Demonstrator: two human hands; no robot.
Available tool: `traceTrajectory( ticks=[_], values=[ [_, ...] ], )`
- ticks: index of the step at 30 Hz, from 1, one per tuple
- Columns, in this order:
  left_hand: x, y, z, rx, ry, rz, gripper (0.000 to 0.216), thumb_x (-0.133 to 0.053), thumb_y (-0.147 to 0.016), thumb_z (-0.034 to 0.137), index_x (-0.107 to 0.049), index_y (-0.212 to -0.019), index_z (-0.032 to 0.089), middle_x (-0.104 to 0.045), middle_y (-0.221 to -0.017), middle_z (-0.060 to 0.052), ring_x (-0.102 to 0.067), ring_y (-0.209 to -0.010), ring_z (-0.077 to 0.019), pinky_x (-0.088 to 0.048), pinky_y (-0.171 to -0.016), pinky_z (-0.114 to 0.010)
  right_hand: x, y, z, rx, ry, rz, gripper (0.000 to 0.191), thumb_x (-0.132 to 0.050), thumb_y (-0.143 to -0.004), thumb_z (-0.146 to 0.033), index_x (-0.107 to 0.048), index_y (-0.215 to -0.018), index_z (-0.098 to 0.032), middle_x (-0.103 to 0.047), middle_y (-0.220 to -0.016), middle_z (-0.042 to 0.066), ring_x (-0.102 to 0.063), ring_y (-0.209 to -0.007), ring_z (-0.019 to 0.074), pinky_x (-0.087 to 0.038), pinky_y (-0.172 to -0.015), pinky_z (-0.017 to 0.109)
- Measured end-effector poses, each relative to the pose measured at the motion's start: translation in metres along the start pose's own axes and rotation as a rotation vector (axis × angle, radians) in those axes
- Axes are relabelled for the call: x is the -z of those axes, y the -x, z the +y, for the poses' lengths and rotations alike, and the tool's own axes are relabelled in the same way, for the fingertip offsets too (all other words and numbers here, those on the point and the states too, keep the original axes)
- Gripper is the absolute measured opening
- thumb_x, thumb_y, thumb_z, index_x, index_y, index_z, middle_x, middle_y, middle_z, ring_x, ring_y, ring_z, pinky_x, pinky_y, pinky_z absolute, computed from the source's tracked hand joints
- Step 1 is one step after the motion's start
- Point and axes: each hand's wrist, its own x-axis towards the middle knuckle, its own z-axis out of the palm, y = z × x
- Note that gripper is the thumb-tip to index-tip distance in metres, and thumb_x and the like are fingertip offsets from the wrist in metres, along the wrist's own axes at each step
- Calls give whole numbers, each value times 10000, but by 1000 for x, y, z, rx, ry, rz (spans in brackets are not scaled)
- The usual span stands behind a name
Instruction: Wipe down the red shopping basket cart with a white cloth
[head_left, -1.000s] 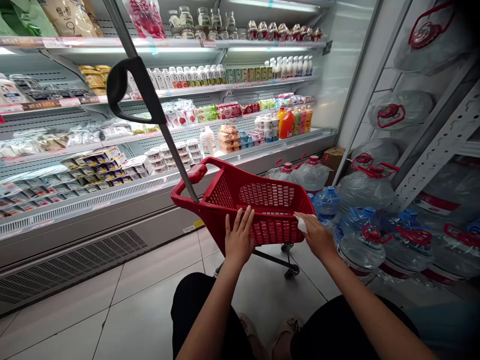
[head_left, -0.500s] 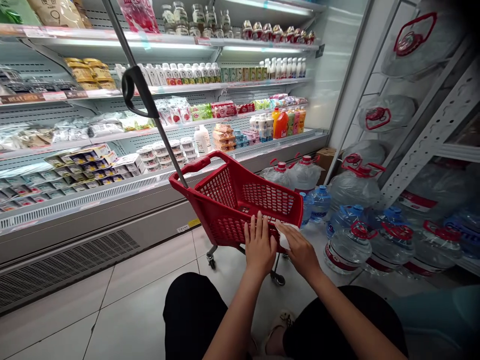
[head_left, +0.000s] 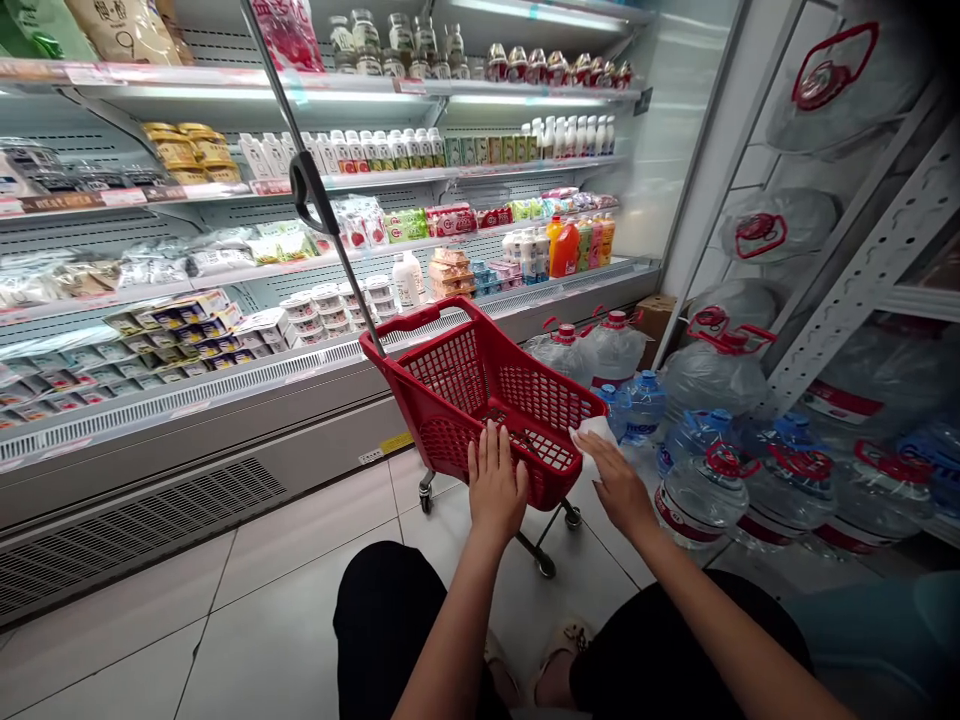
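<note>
A small red plastic shopping cart with lattice sides stands on wheels in front of me, a tall metal pole rising from its handle end. My left hand lies flat against the cart's near side, fingers stretched and holding nothing. At the cart's right end, my right hand presses a white cloth or tissue to the rim corner. Its fingers cover part of the white piece. Only the lattice floor shows inside the basket.
Behind the cart runs a refrigerated display case stocked with yogurt cups, bottles and bags. Large water jugs crowd the floor on the right, beside a white perforated rack post. My knees flank the near floor.
The cart has turned, its right end swinging nearer to me. My right hand has moved right with the white piece to the corner, and my left hand has shifted slightly left.
</note>
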Motion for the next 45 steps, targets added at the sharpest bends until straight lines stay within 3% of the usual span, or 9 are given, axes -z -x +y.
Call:
traceTrajectory(
  ticks=[7,11,15,18,24,29,36,41,45],
  values=[
    [2,5,5,-13,6,16,606,-409,-1055,356,-367,-1601,95,-262,-1709,-182,-167,-1607,-304,-221,-1301,-552,-15,21,-71,220,-54,-63,917,-382,-781,7,-274,-1659,-232,-458,-1626,50,-384,-1527,211,-377,-1255,498],
    [5,14,0,-15,4,29,591,-411,-1057,354,-374,-1607,140,-223,-1725,-154,-139,-1613,-303,-192,-1301,-579,-10,2,-45,340,-75,-117,780,-390,-877,-22,-365,-1621,-253,-531,-1573,56,-466,-1476,196,-396,-1239,495],
    [8,16,-7,14,-10,43,653,-445,-1051,399,-296,-1643,168,-180,-1736,-149,-124,-1615,-315,-175,-1297,-596,3,-19,9,215,-8,-90,589,-394,-992,-102,-468,-1557,-251,-589,-1521,63,-488,-1461,221,-348,-1251,560],
    [5,13,-8,15,1,39,659,-448,-1052,386,-279,-1646,158,-158,-1740,-162,-116,-1616,-314,-205,-1293,-578,6,-23,26,126,26,-52,513,-391,-1019,-137,-534,-1501,-237,-624,-1479,68,-506,-1445,244,-343,-1249,573],
    [6,9,-22,-47,27,11,645,-470,-1030,289,-291,-1641,180,-115,-1749,-156,-72,-1618,-314,-232,-1284,-563,-2,-6,-20,113,-17,5,502,-422,-1005,-125,-565,-1472,-240,-663,-1410,72,-501,-1445,255,-386,-1239,542],
    [23,6,-65,-148,9,-78,599,-424,-1042,266,-327,-1631,220,-148,-1750,-110,-107,-1617,-274,-247,-1286,-519,-8,8,-64,212,-18,-41,769,-331,-905,40,-406,-1604,-272,-603,-1502,44,-461,-1480,233,-425,-1226,531],
    [41,5,-109,-65,-139,-62,582,-317,-1028,177,-397,-1605,183,-356,-1682,-98,-307,-1570,-232,-251,-1299,-499,9,0,-49,381,6,-151,775,-377,-974,11,-251,-1649,-349,-525,-1571,-9,-512,-1439,190,-444,-1226,463],
    [30,16,-81,-31,-127,-59,554,-323,-1086,359,-447,-1571,122,-399,-1655,-138,-315,-1566,-264,-261,-1298,-496,23,-8,-24,361,21,-146,848,-291,-924,88,-245,-1645,-358,-502,-1589,-4,-443,-1483,169,-425,-1231,483],
    [16,21,-38,-141,-62,-72,582,-341,-1091,403,-352,-1625,173,-378,-1671,-94,-291,-1576,-244,-257,-1302,-492,15,-6,-36,296,21,-122,904,-305,-863,115,-239,-1652,-322,-495,-1596,21,-421,-1497,171,-429,-1226,474]
  ],
)
